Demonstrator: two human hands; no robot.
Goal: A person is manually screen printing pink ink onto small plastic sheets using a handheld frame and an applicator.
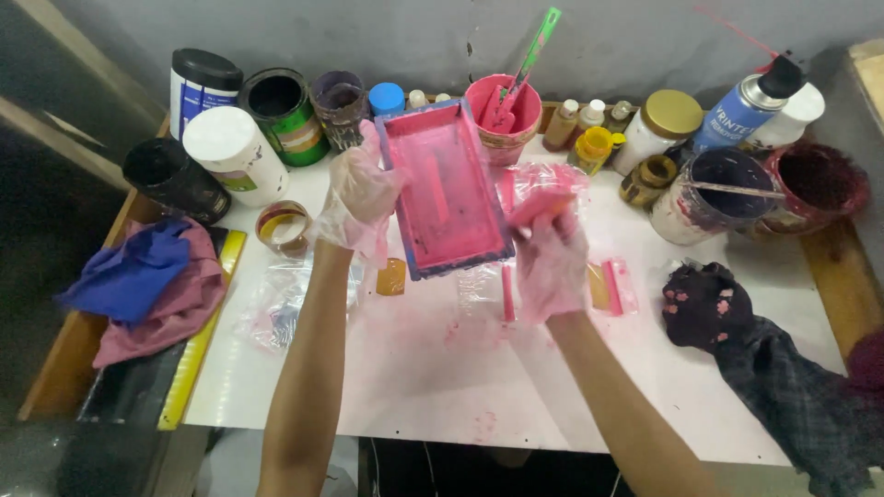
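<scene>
Near edge: white tabletop (414, 387) bare, open to pass.
Back: jars (235, 152) and pink bucket (502, 115) crowd the wall.
Left: rags (147, 285).
Right: dark cloth (737, 340).

White bench (433, 387), pink-stained. Far left: white tub with black lid (201, 85), green tin (283, 114), white jar (237, 155), black pot (175, 179) lying tilted. Left edge: blue and pink rags (147, 285), yellow ruler (198, 345) beside them. Far centre: pink bucket (502, 115) with green-handled tool (534, 51) standing in it. Far right: blue spray can (750, 103), gold-lidded jar (658, 129), dark red pot (815, 184). Near right: black stained cloth (709, 304).
</scene>
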